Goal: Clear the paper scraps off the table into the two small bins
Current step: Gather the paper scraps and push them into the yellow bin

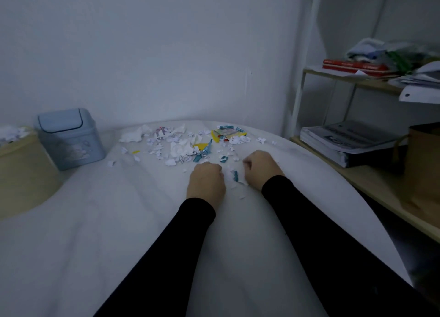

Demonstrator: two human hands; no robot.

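Note:
Torn paper scraps (176, 140), white with some yellow and teal bits, lie scattered across the far middle of the white-covered table (119, 221). A small blue bin (70, 138) with a swing lid stands at the back left. Beside it at the left edge, a beige bin (23, 171) holds white scraps. My left hand (206, 181) and my right hand (262, 169) rest knuckles-up on the cloth near the pile, fingers curled down round small scraps. A few white and teal pieces (234, 176) lie between them. The palms are hidden.
A wooden shelf unit (357, 173) stands close to the table's right edge, carrying a stack of magazines (345, 142), a brown paper bag (423, 164), red books and loose papers. A white wall runs behind the table.

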